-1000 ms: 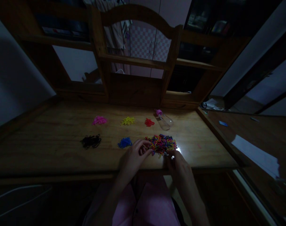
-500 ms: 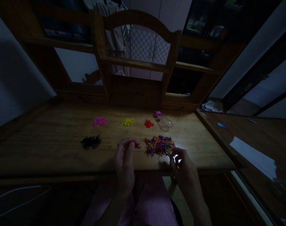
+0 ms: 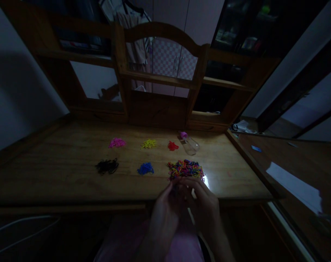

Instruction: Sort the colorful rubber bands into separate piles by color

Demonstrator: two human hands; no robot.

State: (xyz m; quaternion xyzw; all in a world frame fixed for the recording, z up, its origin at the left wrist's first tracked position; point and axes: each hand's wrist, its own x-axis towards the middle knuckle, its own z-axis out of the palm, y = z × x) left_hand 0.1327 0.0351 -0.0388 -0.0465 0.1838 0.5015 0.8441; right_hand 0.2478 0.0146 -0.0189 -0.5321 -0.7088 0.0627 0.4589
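Observation:
My left hand (image 3: 167, 202) and my right hand (image 3: 202, 200) meet at the fingertips, just in front of a mixed pile of coloured rubber bands (image 3: 186, 169). The fingers of both are curled and closed together. Something small and dark seems to be between them, too dim to name. To the left of the hands lies a small heap of blue rubber bands (image 3: 146, 168), with black rubber bands (image 3: 107, 166) further left. Behind these are heaps of pink rubber bands (image 3: 117, 142), yellow rubber bands (image 3: 148, 144) and red rubber bands (image 3: 172, 146).
A clear bottle with a pink cap (image 3: 191, 145) lies on its side behind the mixed pile. The wooden desk (image 3: 59, 163) has a shelf frame (image 3: 157, 78) along its back. On a lower surface at the right is a white paper strip (image 3: 293, 187).
My left hand has moved right, away from the blue heap, which now shows fully. My right hand has moved left from the pile's right edge to meet it.

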